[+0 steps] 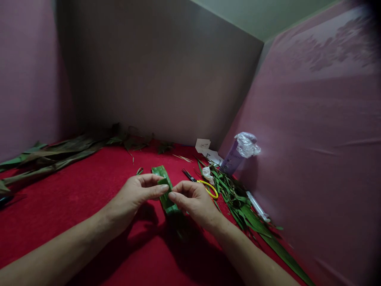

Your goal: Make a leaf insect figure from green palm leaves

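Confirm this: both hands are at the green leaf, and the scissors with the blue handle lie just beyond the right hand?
Not quite: the scissors are yellow-handled, not blue, as the head view shows. The rest stands: they lie just beyond the right hand, which is at the green leaf with the left hand.

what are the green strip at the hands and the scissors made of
Green strip: apparently plant leaf, smooth with a slight sheen; faint lengthwise streaks suggest it. Scissors: handles look like smooth plastic, being evenly bright yellow; thin, dark blades are probably metal, finish unclear.
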`<state>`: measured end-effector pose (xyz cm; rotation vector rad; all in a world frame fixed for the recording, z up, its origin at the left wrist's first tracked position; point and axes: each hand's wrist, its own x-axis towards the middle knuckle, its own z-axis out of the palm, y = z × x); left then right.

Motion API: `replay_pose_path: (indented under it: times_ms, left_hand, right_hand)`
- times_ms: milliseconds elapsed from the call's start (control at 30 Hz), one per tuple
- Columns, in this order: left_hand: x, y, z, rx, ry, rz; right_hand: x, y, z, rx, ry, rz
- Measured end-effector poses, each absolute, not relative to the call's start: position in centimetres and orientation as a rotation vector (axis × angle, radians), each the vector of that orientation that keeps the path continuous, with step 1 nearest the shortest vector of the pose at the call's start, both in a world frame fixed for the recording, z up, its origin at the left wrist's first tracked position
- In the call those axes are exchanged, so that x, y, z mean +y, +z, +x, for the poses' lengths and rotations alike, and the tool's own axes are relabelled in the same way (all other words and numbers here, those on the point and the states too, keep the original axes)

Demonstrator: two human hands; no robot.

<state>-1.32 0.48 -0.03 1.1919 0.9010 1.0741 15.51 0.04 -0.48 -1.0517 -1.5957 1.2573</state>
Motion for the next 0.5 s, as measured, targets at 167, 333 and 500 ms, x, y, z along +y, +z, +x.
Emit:
replay_pose_path:
  times_ms: [167, 333, 500]
  left_hand:
    - [0.43, 0.02, -1.09, 0.861, 1.071, 1.127]
    - [0.61, -0.19, -1.08, 0.810, 1.117, 1.035]
    - [0.67, -0.42, -1.25, 0.789, 1.101, 1.059]
  right_hand:
    - [-0.08, -0.61, 15.41, -1.588, 1.235, -1.025]
    - [-0.07, -0.78, 15.19, -1.568, 1.219, -1.016]
    - [0.03, -1.10, 15.19, -1.563, 1.202, -1.016]
